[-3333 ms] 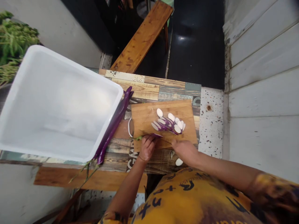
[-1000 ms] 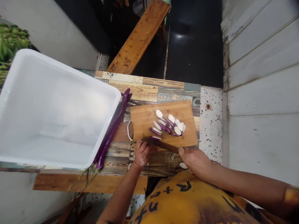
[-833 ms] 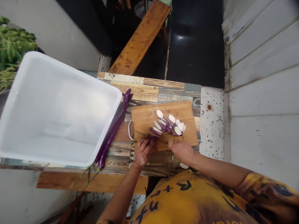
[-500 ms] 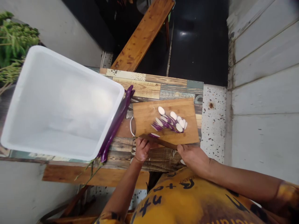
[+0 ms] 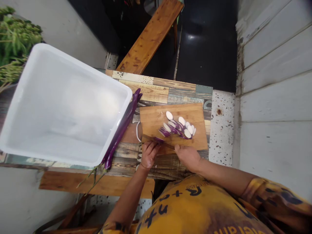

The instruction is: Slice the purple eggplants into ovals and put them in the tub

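My right hand (image 5: 188,158) grips the handle of a knife (image 5: 168,145), whose dark blade reaches left across the near edge of a wooden cutting board (image 5: 151,117). Close beside the blade, the fingers of my left hand (image 5: 148,155) are bent around a purple eggplant piece (image 5: 159,140), much of it hidden by the hand and knife. Oval eggplant slices (image 5: 187,133) with white flesh and purple skin lie in a loose heap toward the board's right half. One slice sits apart at the heap's far end.
Left of the board, long whole eggplants (image 5: 123,128) lean along a big white plastic tub (image 5: 40,48). Green leafy stalks (image 5: 18,39) stand behind the tub. A wooden bench (image 5: 151,35) lies beyond the patterned table (image 5: 156,89), another (image 5: 97,185) on the near side.
My right hand has moved left with the knife, and the blade now lies over the eggplant piece beside my left fingers. My left hand has barely shifted; the slice heap looks unchanged.
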The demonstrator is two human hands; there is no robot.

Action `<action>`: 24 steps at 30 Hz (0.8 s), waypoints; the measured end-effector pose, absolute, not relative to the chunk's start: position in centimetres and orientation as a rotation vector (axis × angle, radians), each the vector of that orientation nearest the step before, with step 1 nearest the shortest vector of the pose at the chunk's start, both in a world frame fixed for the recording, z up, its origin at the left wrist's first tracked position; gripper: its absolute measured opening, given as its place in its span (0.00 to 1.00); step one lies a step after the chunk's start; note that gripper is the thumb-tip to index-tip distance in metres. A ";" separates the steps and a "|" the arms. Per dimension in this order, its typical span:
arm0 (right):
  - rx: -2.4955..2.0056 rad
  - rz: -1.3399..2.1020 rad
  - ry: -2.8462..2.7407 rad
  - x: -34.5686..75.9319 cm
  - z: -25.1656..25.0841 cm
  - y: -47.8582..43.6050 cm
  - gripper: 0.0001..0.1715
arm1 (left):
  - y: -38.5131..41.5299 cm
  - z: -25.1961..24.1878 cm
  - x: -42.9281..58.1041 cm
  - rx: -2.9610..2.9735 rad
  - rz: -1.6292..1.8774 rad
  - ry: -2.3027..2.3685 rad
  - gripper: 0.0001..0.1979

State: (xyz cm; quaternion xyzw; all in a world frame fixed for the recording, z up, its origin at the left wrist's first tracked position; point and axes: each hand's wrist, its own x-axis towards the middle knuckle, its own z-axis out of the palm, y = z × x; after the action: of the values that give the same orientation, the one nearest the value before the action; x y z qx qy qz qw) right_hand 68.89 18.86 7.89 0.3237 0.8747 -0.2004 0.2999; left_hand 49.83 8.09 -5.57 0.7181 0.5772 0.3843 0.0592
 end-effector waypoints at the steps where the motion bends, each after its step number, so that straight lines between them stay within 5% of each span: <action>1: 0.893 -0.534 2.336 68.6 7.3 19.0 0.12 | 8.0 -5.5 49.8 2.162 1.155 1.746 0.16; 12: 0.857 -0.575 2.247 71.6 11.8 17.7 0.10 | 7.7 -6.0 49.4 2.187 1.220 1.748 0.16; 24: 0.846 -0.462 2.252 70.0 10.8 17.2 0.11 | 7.7 -6.0 49.3 2.158 1.162 1.759 0.12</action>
State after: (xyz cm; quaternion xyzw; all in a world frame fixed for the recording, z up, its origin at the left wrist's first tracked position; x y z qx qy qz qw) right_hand 69.99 17.22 10.80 0.3248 0.8649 -0.1775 0.3391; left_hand 49.27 7.69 -6.05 0.7140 0.5818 0.3845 0.0625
